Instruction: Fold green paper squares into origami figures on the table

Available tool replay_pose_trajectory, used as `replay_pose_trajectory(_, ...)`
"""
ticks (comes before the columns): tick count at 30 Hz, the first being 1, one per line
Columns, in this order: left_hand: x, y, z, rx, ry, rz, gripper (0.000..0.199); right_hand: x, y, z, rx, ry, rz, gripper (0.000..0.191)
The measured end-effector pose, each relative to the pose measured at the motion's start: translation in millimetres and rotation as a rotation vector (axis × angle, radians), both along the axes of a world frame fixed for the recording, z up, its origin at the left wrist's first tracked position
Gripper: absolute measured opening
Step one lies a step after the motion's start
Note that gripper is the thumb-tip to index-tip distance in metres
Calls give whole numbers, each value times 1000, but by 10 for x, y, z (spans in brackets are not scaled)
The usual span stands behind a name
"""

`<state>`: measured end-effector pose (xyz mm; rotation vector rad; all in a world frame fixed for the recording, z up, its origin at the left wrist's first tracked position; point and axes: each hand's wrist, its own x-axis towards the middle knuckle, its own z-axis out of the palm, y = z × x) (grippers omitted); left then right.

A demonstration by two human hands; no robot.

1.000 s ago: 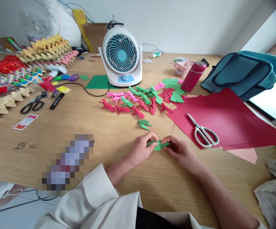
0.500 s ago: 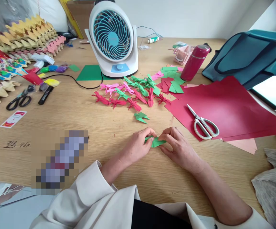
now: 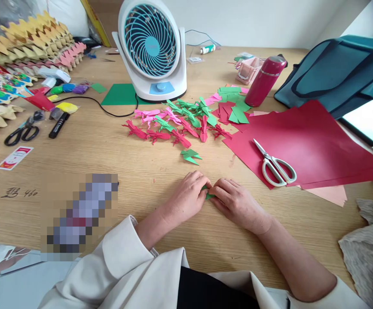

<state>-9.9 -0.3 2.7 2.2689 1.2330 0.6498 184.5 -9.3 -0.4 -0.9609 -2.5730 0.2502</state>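
Between my two hands is a small folded piece of green paper (image 3: 209, 196), mostly hidden by the fingers. My left hand (image 3: 188, 194) pinches its left end. My right hand (image 3: 240, 201) is closed over its right end, fingertips close to those of the left. Just beyond the hands lies a folded green paper piece (image 3: 191, 156) with pointed ends. Farther back is a spread of folded paper figures (image 3: 180, 138) in red, green and pink.
White-handled scissors (image 3: 278, 169) lie on large red paper sheets (image 3: 315, 146) at right. Behind stand a fan (image 3: 152, 47), a red flask (image 3: 265, 81) and a teal bag (image 3: 331, 77). Black-handled scissors (image 3: 22, 134), a marker (image 3: 58, 125) and a blurred object (image 3: 80, 219) are at left.
My right hand has closed over the green paper and moved nearer my left hand, so less of the paper shows. The view has shifted slightly.
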Motion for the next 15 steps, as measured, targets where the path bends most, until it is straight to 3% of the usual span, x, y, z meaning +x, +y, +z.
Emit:
replay_pose_trajectory(9,-115,-87,-7,135,-42,1,20,13,8,11,-45,40,-1,14)
replay_pose_trajectory(15,-201,-186,-7,104,10,-115,7,17,9,0,-91,89,14,15)
